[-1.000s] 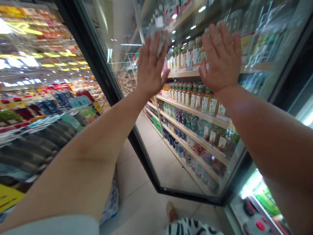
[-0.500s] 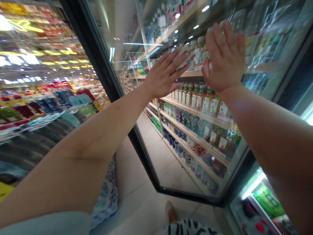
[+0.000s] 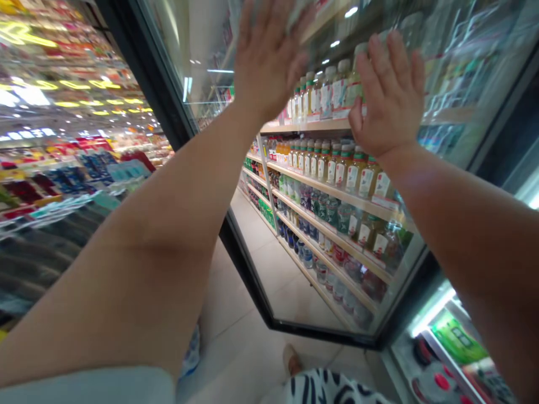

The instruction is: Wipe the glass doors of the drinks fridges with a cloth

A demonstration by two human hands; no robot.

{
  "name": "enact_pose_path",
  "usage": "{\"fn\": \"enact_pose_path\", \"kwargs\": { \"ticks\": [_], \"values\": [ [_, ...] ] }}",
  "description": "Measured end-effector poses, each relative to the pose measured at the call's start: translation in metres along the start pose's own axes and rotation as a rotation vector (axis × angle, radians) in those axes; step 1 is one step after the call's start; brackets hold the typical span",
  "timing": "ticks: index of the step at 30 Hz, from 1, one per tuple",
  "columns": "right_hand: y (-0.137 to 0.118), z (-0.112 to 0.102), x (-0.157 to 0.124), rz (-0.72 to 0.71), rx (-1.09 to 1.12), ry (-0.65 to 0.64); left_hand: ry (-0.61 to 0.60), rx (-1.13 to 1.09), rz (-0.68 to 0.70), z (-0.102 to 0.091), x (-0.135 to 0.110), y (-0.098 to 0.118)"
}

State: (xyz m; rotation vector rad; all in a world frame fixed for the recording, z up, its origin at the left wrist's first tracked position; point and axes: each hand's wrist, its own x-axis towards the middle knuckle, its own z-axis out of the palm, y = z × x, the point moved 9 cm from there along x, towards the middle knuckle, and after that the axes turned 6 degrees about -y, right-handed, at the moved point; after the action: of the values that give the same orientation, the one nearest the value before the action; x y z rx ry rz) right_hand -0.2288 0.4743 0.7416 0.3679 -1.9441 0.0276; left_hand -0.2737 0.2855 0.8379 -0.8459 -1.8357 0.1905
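Observation:
Black framing surrounds a glass door [image 3: 290, 292] that stands ajar in front of me. My left hand [image 3: 269, 56] is raised high on its upper part, blurred, fingers stretched upward. A pale scrap of white cloth [image 3: 300, 14] shows faintly by its fingertips, mostly hidden behind the hand and cut off by the top edge. Flat against the glass to the right lies my right hand [image 3: 387, 101], its fingers extended and nothing in it. Bottled drinks [image 3: 337, 163] on shelves appear in the glass behind both hands.
At lower right is a lit cooler interior with a green package [image 3: 457, 336] and red-capped items. Blurred store displays [image 3: 80, 174] fill the left side. Tiled floor [image 3: 236, 336] lies below, with my foot [image 3: 291, 359] near the door's bottom edge.
My left hand has swept up and to the left across the glass with the white cloth. My right hand has stayed in nearly the same place.

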Motion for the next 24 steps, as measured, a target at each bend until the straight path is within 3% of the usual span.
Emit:
{"fn": "enact_pose_path", "kwargs": {
  "ticks": [2, 3, 4, 5, 8, 9, 10, 12, 14, 16, 17, 18, 20, 22, 24],
  "values": [
    [-0.001, 0.000, 0.001, 0.006, -0.012, -0.006, 0.118, 0.005, -0.312, -0.010, -0.012, -0.053],
    [-0.001, 0.000, 0.001, 0.005, -0.014, -0.005, 0.164, 0.023, -0.386, -0.012, -0.023, -0.061],
    [-0.002, -0.001, 0.001, 0.003, -0.012, -0.001, 0.224, 0.052, -0.400, -0.016, -0.036, -0.057],
    [-0.002, -0.002, 0.001, 0.004, -0.007, 0.002, 0.214, 0.075, -0.321, -0.014, -0.047, -0.039],
    [-0.001, -0.003, -0.001, 0.005, 0.020, 0.008, -0.142, -0.009, 0.154, 0.019, -0.076, 0.046],
    [-0.001, -0.003, -0.002, 0.001, 0.029, 0.012, -0.253, -0.034, 0.291, 0.027, -0.085, 0.067],
    [-0.001, -0.004, -0.003, -0.001, 0.037, 0.022, -0.294, -0.040, 0.346, 0.029, -0.089, 0.074],
    [-0.001, -0.005, -0.005, -0.010, 0.045, 0.046, -0.226, 0.000, 0.246, 0.020, -0.081, 0.054],
    [0.000, -0.007, -0.007, -0.018, 0.057, 0.061, -0.012, 0.064, -0.023, 0.000, -0.073, 0.014],
    [-0.001, -0.008, -0.008, -0.029, 0.074, 0.062, 0.133, 0.099, -0.177, -0.009, -0.084, 0.003],
    [-0.001, -0.008, -0.008, -0.031, 0.080, 0.062, 0.153, 0.104, -0.166, -0.008, -0.094, 0.014],
    [-0.001, -0.008, -0.008, -0.030, 0.085, 0.064, 0.093, 0.093, -0.090, 0.002, -0.105, 0.035],
    [0.000, -0.009, -0.008, -0.023, 0.097, 0.072, 0.007, 0.086, 0.122, 0.017, -0.131, 0.084],
    [-0.001, -0.009, -0.008, -0.022, 0.122, 0.076, -0.153, 0.075, 0.357, 0.034, -0.154, 0.119],
    [-0.001, -0.009, -0.009, -0.028, 0.139, 0.076, -0.182, 0.078, 0.309, 0.034, -0.156, 0.108]
  ]
}}
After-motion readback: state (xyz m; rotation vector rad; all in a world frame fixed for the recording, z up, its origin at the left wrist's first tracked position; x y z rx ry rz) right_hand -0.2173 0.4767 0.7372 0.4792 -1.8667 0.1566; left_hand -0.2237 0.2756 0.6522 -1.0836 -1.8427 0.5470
